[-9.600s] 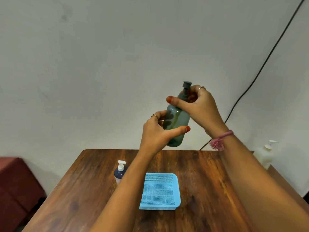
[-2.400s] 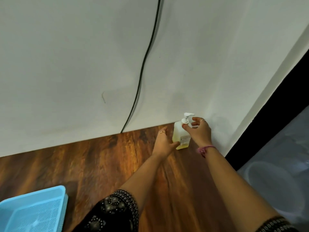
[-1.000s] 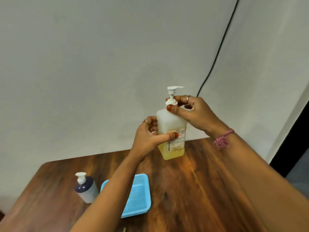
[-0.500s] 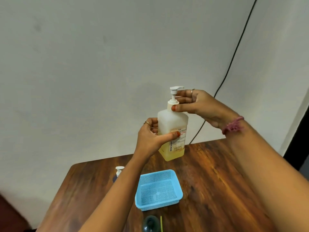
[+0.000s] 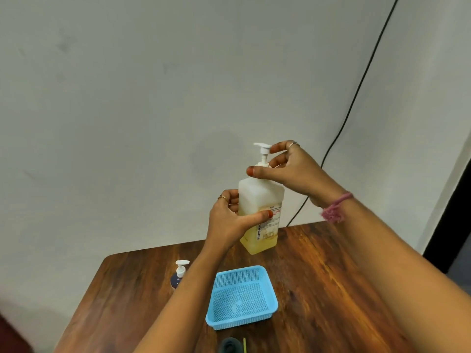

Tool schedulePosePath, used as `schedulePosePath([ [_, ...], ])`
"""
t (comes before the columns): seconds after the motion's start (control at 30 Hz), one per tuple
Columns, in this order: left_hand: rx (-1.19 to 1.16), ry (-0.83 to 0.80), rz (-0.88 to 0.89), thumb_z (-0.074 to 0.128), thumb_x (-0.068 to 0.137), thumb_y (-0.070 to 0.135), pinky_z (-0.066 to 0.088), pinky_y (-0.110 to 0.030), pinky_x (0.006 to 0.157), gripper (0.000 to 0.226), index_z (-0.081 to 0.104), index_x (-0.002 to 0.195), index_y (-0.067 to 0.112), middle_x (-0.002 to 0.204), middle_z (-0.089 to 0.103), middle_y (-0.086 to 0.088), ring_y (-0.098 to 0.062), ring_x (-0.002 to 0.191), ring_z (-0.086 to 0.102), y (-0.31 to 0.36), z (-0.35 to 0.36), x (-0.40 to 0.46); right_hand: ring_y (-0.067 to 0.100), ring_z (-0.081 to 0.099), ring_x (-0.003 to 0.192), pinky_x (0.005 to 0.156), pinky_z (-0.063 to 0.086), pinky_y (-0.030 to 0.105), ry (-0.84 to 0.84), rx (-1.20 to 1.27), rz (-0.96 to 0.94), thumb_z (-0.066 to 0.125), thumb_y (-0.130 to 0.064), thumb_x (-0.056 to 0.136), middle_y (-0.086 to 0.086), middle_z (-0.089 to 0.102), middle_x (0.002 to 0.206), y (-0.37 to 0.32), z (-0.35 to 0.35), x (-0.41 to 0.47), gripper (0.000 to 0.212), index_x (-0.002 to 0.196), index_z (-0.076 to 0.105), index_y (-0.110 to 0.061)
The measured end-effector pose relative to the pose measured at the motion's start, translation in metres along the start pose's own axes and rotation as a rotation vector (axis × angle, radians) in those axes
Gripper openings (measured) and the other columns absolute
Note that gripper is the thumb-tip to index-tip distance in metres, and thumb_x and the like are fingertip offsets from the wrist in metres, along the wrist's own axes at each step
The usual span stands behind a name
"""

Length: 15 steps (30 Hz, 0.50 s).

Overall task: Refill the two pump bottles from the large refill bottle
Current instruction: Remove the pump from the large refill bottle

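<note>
Refill bottle (image 5: 260, 212) is hanging in mid-air above the far half of the wooden table (image 5: 331, 289), carried up from the table's far right corner by the wall, where it was standing a couple of seconds ago. Nearest the camera, a dark round opening (image 5: 230, 346) is showing at the bottom edge, probably the green pump bottle with its top off, though it is too cropped to be sure. Beyond it the blue basket (image 5: 240, 294) is sitting mid-table, and the small dark pump bottle (image 5: 178, 276) is standing to its left, partly behind the forearm and with its pump on.

The left hand (image 5: 229, 222) is wrapping the refill bottle's body, thumb across the label. The right hand (image 5: 288, 169) is pinching the white collar under the pump head (image 5: 262, 149), likely unscrewing it, so pouring is getting close.

Open tabletop is lying right of the basket; the near bottle is sitting close to the table's front edge, and the black cable (image 5: 356, 93) is running down the wall behind.
</note>
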<state>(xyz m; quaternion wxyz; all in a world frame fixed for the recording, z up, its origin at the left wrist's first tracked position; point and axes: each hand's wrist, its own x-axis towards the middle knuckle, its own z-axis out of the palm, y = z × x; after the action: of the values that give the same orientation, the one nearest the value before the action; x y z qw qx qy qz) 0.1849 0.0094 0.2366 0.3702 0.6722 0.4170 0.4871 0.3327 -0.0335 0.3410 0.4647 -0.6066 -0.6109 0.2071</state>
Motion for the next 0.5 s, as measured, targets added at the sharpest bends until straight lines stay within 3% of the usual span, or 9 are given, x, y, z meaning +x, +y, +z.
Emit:
schedulePosePath([
  [0.07,-0.006,-0.007,-0.008,0.089,0.055,0.042,0.055,-0.019,0.072,0.070,0.051,0.112,0.026,0.106,0.063,0.011,-0.007,0.094,0.065,-0.002,0.001,0.000,0.006,0.059,0.085,0.066,0.045,0.021,0.040,-0.045,-0.039,0.081,-0.038,0.070,-0.006,0.062,0.091,-0.001,0.005,-0.001,0.058,0.114,0.045,-0.025],
  [0.2,-0.013,-0.025,-0.024,0.082,0.039,0.059,0.058,-0.029,0.078,0.085,0.052,0.112,0.027,0.107,0.065,0.010,-0.008,0.095,0.066,-0.006,-0.001,0.000,0.006,0.063,0.092,0.070,0.041,0.021,-0.135,0.226,0.075,0.070,-0.009,0.080,-0.002,0.071,0.104,-0.006,-0.005,0.004,0.048,0.122,0.048,-0.016],
  [0.27,-0.007,-0.026,-0.024,0.080,0.038,0.061,0.058,-0.028,0.078,0.085,0.052,0.111,0.028,0.106,0.064,0.011,-0.007,0.094,0.066,-0.007,-0.002,0.000,0.007,0.059,0.096,0.072,0.041,0.022,-0.122,0.158,0.058,0.073,-0.019,0.079,-0.004,0.066,0.110,-0.007,-0.005,0.006,0.055,0.126,0.044,-0.019],
  [0.37,-0.006,-0.032,-0.030,0.080,0.037,0.060,0.057,-0.024,0.076,0.084,0.051,0.110,0.029,0.104,0.064,0.013,-0.005,0.093,0.065,-0.008,-0.004,0.000,0.007,0.058,0.089,0.071,0.045,0.023,-0.037,-0.108,-0.005,0.078,-0.044,0.071,-0.004,0.060,0.094,-0.008,0.005,0.008,0.067,0.120,0.037,-0.025],
  [0.43,0.001,-0.039,-0.034,0.081,0.039,0.059,0.056,-0.021,0.074,0.084,0.050,0.111,0.029,0.104,0.063,0.014,-0.004,0.092,0.065,-0.009,-0.005,-0.001,0.012,0.061,0.090,0.072,0.047,0.023,-0.033,-0.142,-0.032,0.079,-0.036,0.072,-0.001,0.063,0.092,-0.007,0.009,0.009,0.063,0.120,0.040,-0.022],
  [0.5,0.011,-0.049,-0.031,0.086,0.045,0.052,0.055,-0.020,0.072,0.079,0.050,0.111,0.029,0.104,0.062,0.014,-0.005,0.093,0.064,-0.010,-0.006,-0.001,0.016,0.062,0.100,0.076,0.048,0.026,-0.103,0.024,0.016,0.075,-0.022,0.075,0.003,0.067,0.105,-0.007,0.003,0.012,0.060,0.126,0.044,-0.022],
])
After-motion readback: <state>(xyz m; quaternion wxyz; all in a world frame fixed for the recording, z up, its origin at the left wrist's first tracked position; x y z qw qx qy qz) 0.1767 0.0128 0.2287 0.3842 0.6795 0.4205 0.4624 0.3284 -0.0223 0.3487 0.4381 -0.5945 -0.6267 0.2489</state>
